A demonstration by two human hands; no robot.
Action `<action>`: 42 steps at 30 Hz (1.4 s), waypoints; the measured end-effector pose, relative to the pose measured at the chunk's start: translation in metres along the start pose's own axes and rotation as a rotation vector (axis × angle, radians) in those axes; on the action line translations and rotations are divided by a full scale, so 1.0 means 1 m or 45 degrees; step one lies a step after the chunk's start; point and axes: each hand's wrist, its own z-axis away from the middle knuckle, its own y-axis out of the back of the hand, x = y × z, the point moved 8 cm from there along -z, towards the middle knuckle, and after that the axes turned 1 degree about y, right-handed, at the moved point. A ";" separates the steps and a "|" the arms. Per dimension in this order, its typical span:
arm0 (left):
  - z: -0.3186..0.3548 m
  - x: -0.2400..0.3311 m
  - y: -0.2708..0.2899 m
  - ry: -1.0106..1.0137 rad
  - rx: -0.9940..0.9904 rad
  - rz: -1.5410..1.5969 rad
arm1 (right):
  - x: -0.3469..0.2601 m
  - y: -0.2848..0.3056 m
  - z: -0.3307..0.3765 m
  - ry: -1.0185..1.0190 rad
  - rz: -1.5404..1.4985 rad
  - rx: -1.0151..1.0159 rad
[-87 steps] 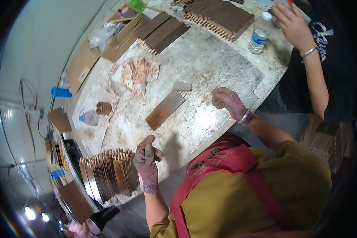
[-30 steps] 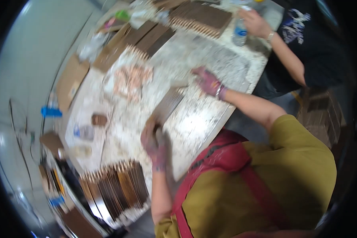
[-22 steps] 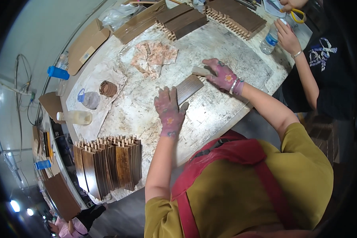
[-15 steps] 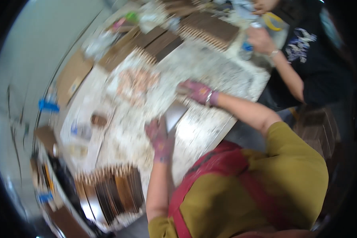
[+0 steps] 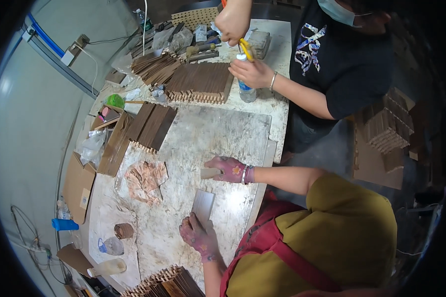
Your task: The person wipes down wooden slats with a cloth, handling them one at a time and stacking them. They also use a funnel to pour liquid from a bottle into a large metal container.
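Observation:
My left hand (image 5: 199, 236), in a purple patterned glove, grips the near end of a flat brown wooden panel (image 5: 203, 204). Light glints off the panel's smooth face over the worktable. Farther right, my right hand (image 5: 228, 169), gloved alike, has its fingers closed on a small beige block (image 5: 210, 173) above the table (image 5: 223, 133). A gap separates that block from the panel. The block's exact kind does not show.
Stacked wooden slats (image 5: 152, 124) lie beyond a crumpled pinkish cloth (image 5: 146, 182). More slats (image 5: 166, 284) stand near my left arm. A co-worker's hand (image 5: 252, 74) steadies a plastic bottle (image 5: 247, 93). A clear jug (image 5: 111, 246) sits at the table's left.
The view has swung round and sharpened. My right hand with the block now stands farther from the panel, which my left hand still holds. The co-worker's other hand is raised above the bottle.

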 end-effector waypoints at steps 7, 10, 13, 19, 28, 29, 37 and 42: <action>-0.007 0.012 0.013 -0.168 0.222 0.010 | -0.006 0.004 0.000 0.152 0.125 0.142; -0.003 0.002 0.006 -0.018 0.077 0.064 | -0.017 0.008 0.001 0.149 0.099 0.099; 0.000 -0.002 -0.003 -0.015 0.039 0.070 | -0.012 0.006 0.004 0.175 0.076 0.093; 0.005 -0.005 -0.004 0.020 0.026 0.102 | -0.023 0.013 0.008 0.259 0.085 0.143; 0.003 -0.002 0.000 -0.039 0.091 0.060 | -0.015 0.003 0.004 0.103 0.064 0.013; 0.000 -0.006 0.000 -0.025 0.109 0.077 | -0.016 0.005 0.002 0.129 0.084 0.035; 0.000 0.004 0.005 -0.053 0.119 0.098 | -0.009 0.002 0.004 0.074 0.063 0.002; 0.001 0.003 -0.004 -0.080 0.135 0.066 | 0.000 0.000 0.009 0.075 0.119 0.042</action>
